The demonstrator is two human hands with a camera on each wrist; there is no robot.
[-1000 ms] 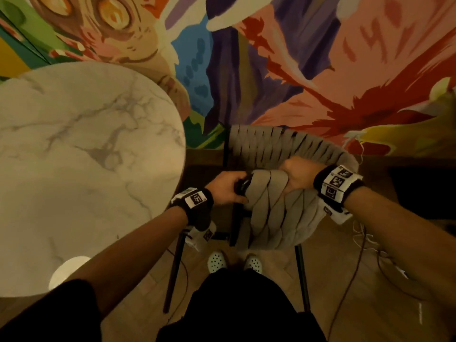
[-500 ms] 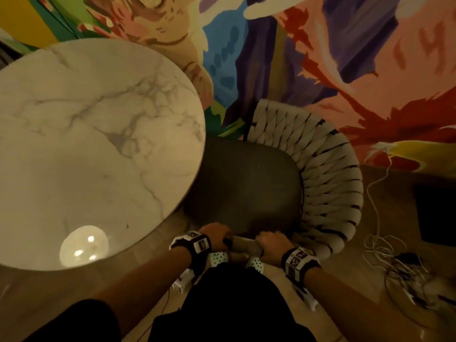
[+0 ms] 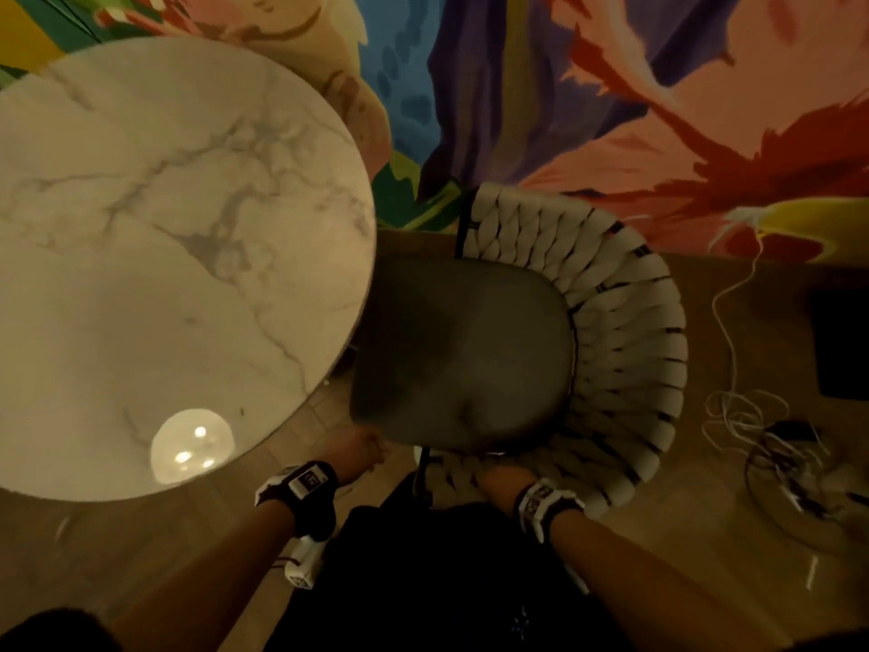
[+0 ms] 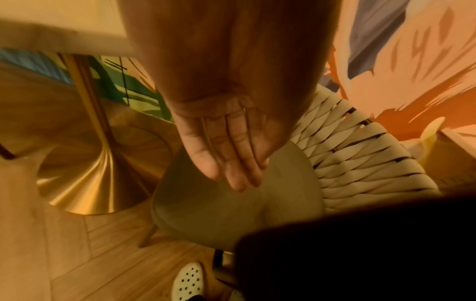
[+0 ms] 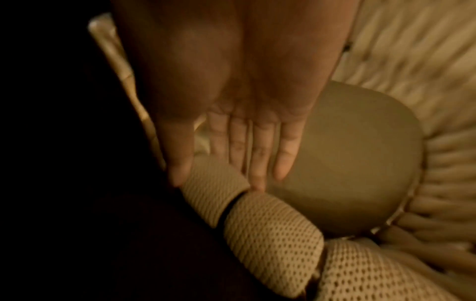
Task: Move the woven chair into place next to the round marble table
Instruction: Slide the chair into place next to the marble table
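The woven chair (image 3: 620, 350) stood on the wooden floor (image 3: 733, 322) just beside the round marble table (image 3: 178, 256), its grey seat cushion (image 3: 465, 355) tucked partly under the table's rim, its curved strap-woven back toward the painted wall (image 3: 611, 96) and round to the person's right. The table's gold pedestal base (image 4: 85, 173) flared out on the floor close to the seat's front edge.

The left hand (image 4: 226, 146) hung above the seat's near corner with fingers (image 4: 237, 163) straight and lying side by side, holding nothing. The right hand (image 5: 247, 140) was likewise flat and extended, fingers (image 5: 257, 158) together, fingertips at or just over the woven strap (image 5: 213, 179) at the end of the backrest; whether they actually touched it could not be told. Both wrists wore black-and-white bands. A tangle of white and dark cables (image 3: 762, 430) lay on the floor beyond the chair's back, and a perforated white shoe (image 4: 188, 283) showed below the seat
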